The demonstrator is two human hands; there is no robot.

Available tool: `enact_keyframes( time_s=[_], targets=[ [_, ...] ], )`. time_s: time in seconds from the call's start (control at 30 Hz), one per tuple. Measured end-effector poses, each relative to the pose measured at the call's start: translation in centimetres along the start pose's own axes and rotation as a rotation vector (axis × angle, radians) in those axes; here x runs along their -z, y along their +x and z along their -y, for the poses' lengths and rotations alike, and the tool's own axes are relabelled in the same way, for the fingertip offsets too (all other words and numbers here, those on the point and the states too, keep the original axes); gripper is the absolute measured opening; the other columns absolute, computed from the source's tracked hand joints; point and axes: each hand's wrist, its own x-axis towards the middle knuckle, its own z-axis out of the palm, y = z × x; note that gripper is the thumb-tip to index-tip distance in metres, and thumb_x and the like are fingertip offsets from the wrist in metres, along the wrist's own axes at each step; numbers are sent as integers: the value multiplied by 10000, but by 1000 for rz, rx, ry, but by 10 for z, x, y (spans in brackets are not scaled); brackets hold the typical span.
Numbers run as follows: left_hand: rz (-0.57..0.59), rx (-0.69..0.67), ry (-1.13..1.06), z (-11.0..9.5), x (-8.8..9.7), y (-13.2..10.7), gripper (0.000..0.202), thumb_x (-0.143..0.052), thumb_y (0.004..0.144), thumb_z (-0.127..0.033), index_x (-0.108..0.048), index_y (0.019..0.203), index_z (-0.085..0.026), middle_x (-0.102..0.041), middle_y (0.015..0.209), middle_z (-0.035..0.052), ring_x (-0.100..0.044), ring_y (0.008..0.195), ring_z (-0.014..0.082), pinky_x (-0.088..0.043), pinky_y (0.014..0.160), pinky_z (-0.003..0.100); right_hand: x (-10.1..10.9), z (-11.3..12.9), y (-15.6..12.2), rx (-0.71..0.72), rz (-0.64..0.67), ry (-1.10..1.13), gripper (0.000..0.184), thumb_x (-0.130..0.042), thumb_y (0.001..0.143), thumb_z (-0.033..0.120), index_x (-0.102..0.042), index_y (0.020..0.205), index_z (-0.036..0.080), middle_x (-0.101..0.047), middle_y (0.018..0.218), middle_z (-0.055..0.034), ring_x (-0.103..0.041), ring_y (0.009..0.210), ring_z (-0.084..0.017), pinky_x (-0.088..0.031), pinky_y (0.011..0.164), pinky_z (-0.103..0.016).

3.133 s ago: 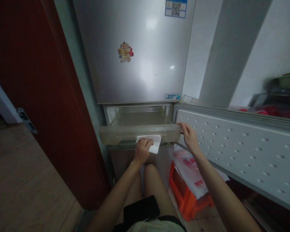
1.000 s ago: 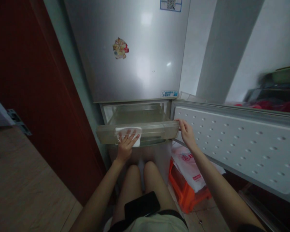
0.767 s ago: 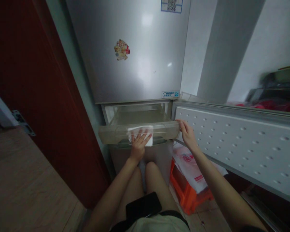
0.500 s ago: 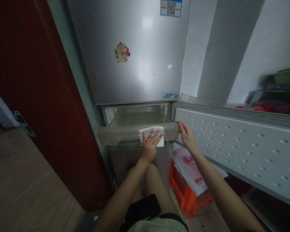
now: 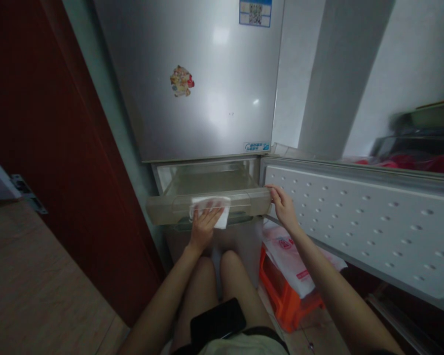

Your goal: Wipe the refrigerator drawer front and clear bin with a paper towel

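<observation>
A translucent freezer drawer [image 5: 165, 209] is pulled partway out of the fridge's middle compartment. My left hand [image 5: 203, 229] presses a folded white cloth [image 5: 222, 217] flat against the drawer's front panel, near its middle. The fingers lie over the cloth and cover part of it. At the drawer's right end, my right hand [image 5: 284, 209] grips the upper corner of the panel, its thumb and fingertips partly hidden there. The compartment's door [image 5: 355, 217] stands swung out to the right, its dimpled white inner side showing.
Under the open door stands an orange stool [image 5: 290, 310] with a white plastic bag [image 5: 284, 256] on it. A black phone [image 5: 218, 323] rests on my lap. Close on the left is a dark red wooden door [image 5: 70, 162]. The silver upper fridge door [image 5: 207, 123] is shut.
My left hand has slid the white cloth leftward along the drawer front. My right hand keeps its place at the corner. The view has shifted slightly.
</observation>
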Motion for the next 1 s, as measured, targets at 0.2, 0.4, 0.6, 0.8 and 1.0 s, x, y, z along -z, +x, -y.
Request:
enact_keyframes(
  time_s=[0.2,0.4,0.6,0.8,1.0],
  targets=[
    [-29,87,32,22,12,-19,621,-344,842,42,-638,1344,-177,-623,1388,121,-418,1442,240,-7,1239,557,-1,-3,1,12,-14,-2,578,-447,888,707,-720,1062,228,-737,1052,-80,-652,926,-234,-532,751,-345],
    [-84,214,-78,19,6,-29,680,-358,792,67,-625,1364,-187,-582,1430,111,-298,1491,231,-37,1236,586,-1,-4,1,13,-7,5,545,-454,901,677,-715,1075,231,-732,1056,-79,-653,921,-231,-534,768,-351],
    [-260,318,-233,-6,-17,-19,838,-327,688,111,-589,1410,-225,-521,1500,30,-226,1512,179,-117,1263,498,-2,-3,0,11,-19,8,548,-454,901,680,-710,1080,230,-727,1061,-81,-649,929,-232,-542,761,-347],
    [-217,308,-365,-53,-47,10,803,-310,730,112,-599,1401,-222,-553,1480,19,-226,1518,182,-124,1266,492,-2,-6,0,-2,-7,14,557,-449,902,682,-704,1105,229,-719,1093,-90,-649,960,-240,-554,790,-365],
    [-182,263,-377,-75,-59,21,661,-290,877,73,-585,1408,-188,-585,1450,69,-220,1519,191,-110,1261,520,2,-8,2,-8,17,2,536,-469,897,672,-709,1094,235,-716,1090,-89,-645,987,-250,-545,821,-385]
  ],
)
